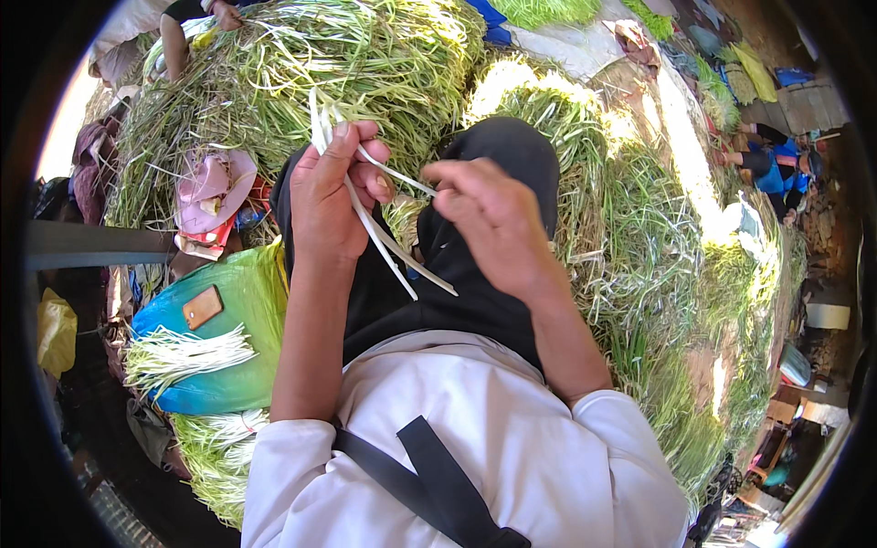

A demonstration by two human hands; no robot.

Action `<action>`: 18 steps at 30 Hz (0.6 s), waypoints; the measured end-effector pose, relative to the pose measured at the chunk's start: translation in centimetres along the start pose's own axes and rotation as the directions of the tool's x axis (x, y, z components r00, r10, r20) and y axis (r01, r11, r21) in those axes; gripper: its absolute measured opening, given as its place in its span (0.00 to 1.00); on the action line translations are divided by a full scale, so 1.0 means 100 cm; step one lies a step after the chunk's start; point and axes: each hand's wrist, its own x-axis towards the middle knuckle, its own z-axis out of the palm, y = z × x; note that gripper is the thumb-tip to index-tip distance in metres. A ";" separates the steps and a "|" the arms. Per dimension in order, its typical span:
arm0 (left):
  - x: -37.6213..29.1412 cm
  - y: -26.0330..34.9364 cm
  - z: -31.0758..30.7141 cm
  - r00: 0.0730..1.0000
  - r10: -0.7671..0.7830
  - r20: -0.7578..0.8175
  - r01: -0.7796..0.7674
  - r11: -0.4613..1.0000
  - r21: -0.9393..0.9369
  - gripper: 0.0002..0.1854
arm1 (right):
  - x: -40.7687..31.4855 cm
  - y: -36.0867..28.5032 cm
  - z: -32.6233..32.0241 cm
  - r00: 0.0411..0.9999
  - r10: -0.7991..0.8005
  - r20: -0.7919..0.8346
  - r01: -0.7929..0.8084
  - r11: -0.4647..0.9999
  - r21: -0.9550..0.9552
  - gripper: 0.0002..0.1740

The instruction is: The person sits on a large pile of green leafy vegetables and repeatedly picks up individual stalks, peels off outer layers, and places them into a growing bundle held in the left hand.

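Note:
In front of my lap, my left hand (336, 178) pinches a few slender white stalks (384, 240) between thumb and fingers. Their lower ends hang loose over my dark trousers. One thin stalk (401, 175) stretches across to my right hand (490, 219), which is blurred and has its fingertips closed at the stalk's far end. To my left, a bunch of trimmed white-and-pale-green stalks (188, 356) lies on a blue-green plastic sack (240, 301). A brown phone-like rectangular object (203, 307) rests above that bunch. Below the sack is a larger heap of similar stalks (219, 472).
A big mound of long leafy greens (329, 75) rises beyond my knees, and more greens (589, 205) spread along my right. A pink hat (216, 188) lies at left near a grey bar (96, 244). Another person's arm (175, 44) reaches in at upper left; someone in blue (781, 168) is at far right.

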 end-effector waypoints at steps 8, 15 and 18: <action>0.002 0.024 -0.038 0.989 0.029 -0.143 -0.023 0.999 0.047 0.15 | -0.030 -0.001 0.045 0.887 0.371 0.274 -0.457 0.790 0.409 0.10; -0.007 -0.007 -0.031 0.974 -0.137 -0.181 0.141 0.990 0.010 0.21 | -0.023 0.018 0.055 0.882 0.413 0.227 -0.453 0.612 0.647 0.11; -0.006 -0.012 -0.025 0.984 -0.123 -0.131 0.131 0.990 0.052 0.22 | -0.015 0.022 0.060 0.884 0.428 0.188 -0.418 0.545 0.727 0.11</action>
